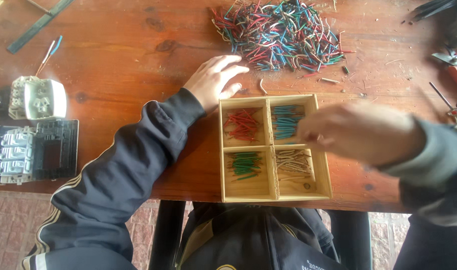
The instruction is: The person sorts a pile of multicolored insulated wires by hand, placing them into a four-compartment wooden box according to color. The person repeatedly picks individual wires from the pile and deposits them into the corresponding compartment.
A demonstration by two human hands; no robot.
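Note:
A wooden box [273,197] with four compartments sits at the table's near edge. It holds red wire pieces [242,125] at top left, blue pieces [286,121] at top right, green pieces [246,164] at bottom left and pale pieces [292,161] at bottom right. My left hand [214,81] rests flat on the table, fingers apart, just left of the box's far corner. My right hand [361,132] hovers blurred over the box's right side, fingertips pinched above the blue compartment; whether it holds a piece is unclear. A mixed pile of coloured wire pieces [281,35] lies beyond.
Electrical switch parts [36,97] and a black frame with switch modules [33,150] lie at the left. Pliers and tools [456,75] sit at the right edge. A dark strip [38,25] lies at far left. A few stray wire bits [262,86] lie near the box.

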